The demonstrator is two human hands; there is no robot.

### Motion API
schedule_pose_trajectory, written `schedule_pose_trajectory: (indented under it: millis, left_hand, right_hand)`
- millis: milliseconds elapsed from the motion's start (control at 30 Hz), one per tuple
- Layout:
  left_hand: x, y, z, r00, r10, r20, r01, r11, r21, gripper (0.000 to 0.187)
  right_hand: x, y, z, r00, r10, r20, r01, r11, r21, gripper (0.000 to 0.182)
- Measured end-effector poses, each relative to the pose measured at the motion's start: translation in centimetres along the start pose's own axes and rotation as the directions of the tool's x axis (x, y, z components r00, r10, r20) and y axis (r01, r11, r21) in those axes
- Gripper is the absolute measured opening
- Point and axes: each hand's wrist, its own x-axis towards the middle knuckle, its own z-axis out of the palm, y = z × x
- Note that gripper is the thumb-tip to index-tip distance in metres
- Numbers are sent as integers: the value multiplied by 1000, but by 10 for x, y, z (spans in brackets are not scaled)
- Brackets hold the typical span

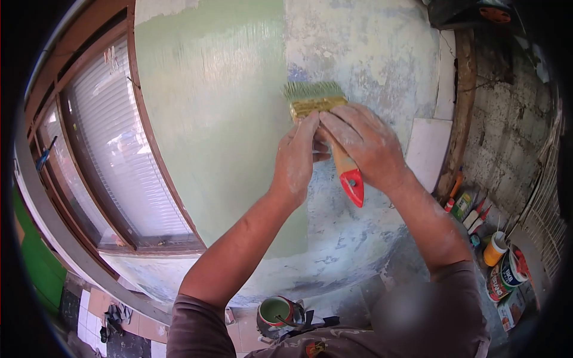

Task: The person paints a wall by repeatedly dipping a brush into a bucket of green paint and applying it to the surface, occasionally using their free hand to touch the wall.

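Observation:
A wide paintbrush (343, 156) with a wooden handle, a red tip and green-coated bristles is held up in front of the wall. My right hand (369, 143) wraps around its handle from the right. From the left, my left hand (298, 158) pinches the brush near the metal band, its fingers closed. Both hands are smeared with pale paint. Behind them the wall (221, 125) is green on the left, and patchy white and blue-grey on the right. Below, a can of green paint (276, 311) stands near my body with a stick or handle in it.
On the left is a brown-framed window (113, 143) with blinds. Along the right wall stand several paint containers, including a yellow one (495, 249) and a labelled can (500, 283). A white panel (428, 154) leans beside a wooden post (464, 113). Sandals (113, 319) lie at lower left.

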Motion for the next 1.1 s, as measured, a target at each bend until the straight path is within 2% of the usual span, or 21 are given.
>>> schedule_pose_trajectory:
  millis: [100, 267, 400, 567, 667, 767, 867, 967, 1033, 1067, 1100]
  left_hand:
    - [10, 13, -4, 1000, 31, 2, -31, 999, -33, 52]
    - [19, 29, -3, 992, 122, 40, -120, 991, -60, 53]
    - [30, 2, 2, 986, 123, 112, -111, 989, -101, 55]
    - [52, -25, 20, 983, 170, 67, -159, 977, -144, 51]
    - [84, -16, 27, 962, 260, 87, -246, 959, -141, 57]
    - [109, -9, 26, 948, 294, 124, -280, 952, -123, 69]
    - [124, 7, 37, 935, 354, 16, -351, 931, -95, 71]
    - [142, 13, 47, 823, 566, -43, -558, 821, 122, 74]
    - [158, 21, 43, 632, 775, -26, -676, 567, 471, 74]
    - [165, 26, 41, 521, 853, 22, -675, 397, 622, 75]
    - [168, 35, 40, 491, 868, 77, -658, 312, 685, 73]
  right_hand:
    - [22, 2, 0, 999, -26, -48, 22, 997, -74, 46]
    - [47, 17, 8, 997, -38, -62, 39, 999, 14, 48]
    - [39, 42, 29, 997, -61, -53, 65, 994, 86, 50]
    - [29, 75, 48, 993, -116, -33, 119, 988, 99, 49]
    - [56, 110, 52, 969, -200, -144, 206, 978, 28, 46]
    - [84, 134, 55, 950, -198, -242, 203, 979, -4, 42]
    - [111, 155, 52, 949, -210, -237, 208, 977, -34, 43]
    - [126, 167, 58, 941, -242, -238, 230, 970, -78, 44]
    - [135, 174, 59, 938, -241, -248, 227, 970, -82, 42]
    - [140, 178, 59, 937, -239, -255, 225, 971, -84, 41]
    - [146, 184, 61, 929, -256, -268, 233, 966, -114, 39]
